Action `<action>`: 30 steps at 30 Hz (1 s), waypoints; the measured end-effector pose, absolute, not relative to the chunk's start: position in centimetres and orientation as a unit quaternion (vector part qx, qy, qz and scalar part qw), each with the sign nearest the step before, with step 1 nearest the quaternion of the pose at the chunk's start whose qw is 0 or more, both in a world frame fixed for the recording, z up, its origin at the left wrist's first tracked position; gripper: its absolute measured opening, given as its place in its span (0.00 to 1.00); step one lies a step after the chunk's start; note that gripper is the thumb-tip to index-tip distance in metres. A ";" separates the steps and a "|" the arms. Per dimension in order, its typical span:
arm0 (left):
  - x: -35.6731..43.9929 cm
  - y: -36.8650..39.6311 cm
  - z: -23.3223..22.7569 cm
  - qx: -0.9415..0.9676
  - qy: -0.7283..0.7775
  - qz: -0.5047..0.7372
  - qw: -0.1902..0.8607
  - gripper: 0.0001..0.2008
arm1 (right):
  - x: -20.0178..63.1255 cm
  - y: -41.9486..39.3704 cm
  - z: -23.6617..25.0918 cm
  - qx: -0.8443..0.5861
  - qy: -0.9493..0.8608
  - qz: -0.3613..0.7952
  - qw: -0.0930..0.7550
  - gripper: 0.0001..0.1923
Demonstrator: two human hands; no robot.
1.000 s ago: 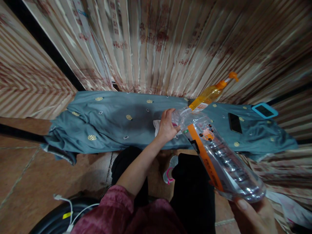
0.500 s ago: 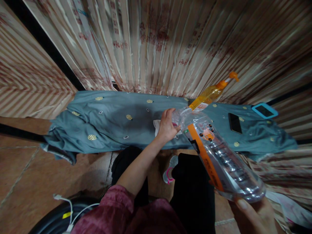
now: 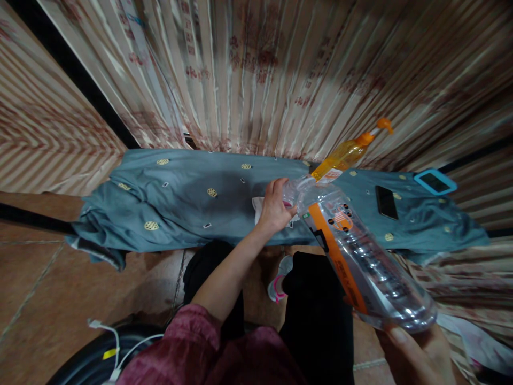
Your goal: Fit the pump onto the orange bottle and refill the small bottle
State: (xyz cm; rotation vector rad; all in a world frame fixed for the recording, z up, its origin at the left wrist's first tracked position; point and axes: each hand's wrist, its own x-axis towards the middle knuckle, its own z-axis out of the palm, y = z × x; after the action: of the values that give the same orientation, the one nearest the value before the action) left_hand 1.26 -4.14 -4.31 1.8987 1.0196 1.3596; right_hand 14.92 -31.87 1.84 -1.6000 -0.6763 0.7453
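Note:
Tilted across the right of the view is a big clear plastic bottle (image 3: 372, 262) with an orange and grey label, its neck end pointing up and left. My right hand (image 3: 417, 350) grips it near the base, fingers partly hidden beneath it. At the neck end, my left hand (image 3: 276, 208) is closed round a clear cup-like vessel (image 3: 289, 191); the bottle's mouth and this vessel overlap, so I cannot tell whether they touch. A white tissue (image 3: 257, 207) lies beside my left hand. Behind the big bottle stands an orange pump bottle (image 3: 340, 159) with amber liquid.
A green cloth with pineapple prints (image 3: 184, 187) covers the low bench. On its right lie a black phone (image 3: 387, 202) and a blue-framed device (image 3: 436, 182). Pleated curtains (image 3: 256, 75) hang close behind. White cables (image 3: 117, 353) rest on a round black object at lower left.

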 end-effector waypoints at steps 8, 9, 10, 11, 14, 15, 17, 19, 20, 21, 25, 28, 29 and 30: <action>1.3 -4.1 -4.3 0.714 0.386 0.502 0.300 0.30 | 14.7 -31.8 1.5 -0.696 -0.279 0.293 0.594 0.32; 1.2 -4.1 -4.3 0.714 0.386 0.501 0.300 0.30 | 14.8 -31.8 1.4 -0.696 -0.278 0.292 0.594 0.32; 1.2 -4.1 -4.3 0.715 0.385 0.501 0.299 0.30 | 14.9 -31.9 1.3 -0.697 -0.279 0.291 0.594 0.32; 1.2 -4.1 -4.3 0.715 0.385 0.502 0.298 0.30 | 14.9 -31.9 1.3 -0.696 -0.282 0.294 0.591 0.32; 1.3 -4.1 -4.3 0.714 0.386 0.502 0.298 0.30 | 15.0 -31.9 1.4 -0.698 -0.290 0.301 0.582 0.32; 1.3 -4.1 -4.3 0.713 0.386 0.503 0.298 0.30 | 15.0 -31.9 1.4 -0.697 -0.290 0.303 0.582 0.32; 1.3 -4.1 -4.4 0.712 0.386 0.505 0.299 0.29 | 14.9 -32.0 1.5 -0.691 -0.286 0.304 0.590 0.32; 1.3 -4.1 -4.4 0.711 0.384 0.508 0.298 0.29 | 14.8 -32.0 1.5 -0.686 -0.283 0.301 0.598 0.32; 1.3 -4.0 -4.4 0.710 0.383 0.510 0.297 0.29 | 14.8 -32.0 1.5 -0.686 -0.283 0.302 0.598 0.31; 1.3 -4.0 -4.4 0.710 0.383 0.511 0.297 0.29 | 14.9 -32.0 1.5 -0.687 -0.283 0.305 0.595 0.31; 1.3 -4.0 -4.4 0.710 0.383 0.510 0.301 0.29 | 14.9 -31.8 1.5 -0.686 -0.283 0.316 0.592 0.32; 1.3 -3.9 -4.5 0.709 0.382 0.510 0.301 0.28 | 14.8 -31.7 1.5 -0.683 -0.288 0.315 0.593 0.32; 1.3 -3.9 -4.5 0.710 0.381 0.511 0.300 0.29 | 14.8 -31.7 1.5 -0.683 -0.288 0.315 0.592 0.32; 1.4 -3.9 -4.6 0.710 0.380 0.512 0.298 0.29 | 14.8 -31.8 1.5 -0.684 -0.288 0.315 0.592 0.32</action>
State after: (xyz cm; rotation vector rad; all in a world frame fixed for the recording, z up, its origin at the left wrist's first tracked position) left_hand 1.36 -3.90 -4.56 1.8867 1.0105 1.3594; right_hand 14.78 -31.76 1.46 -1.5915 -0.6695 0.7327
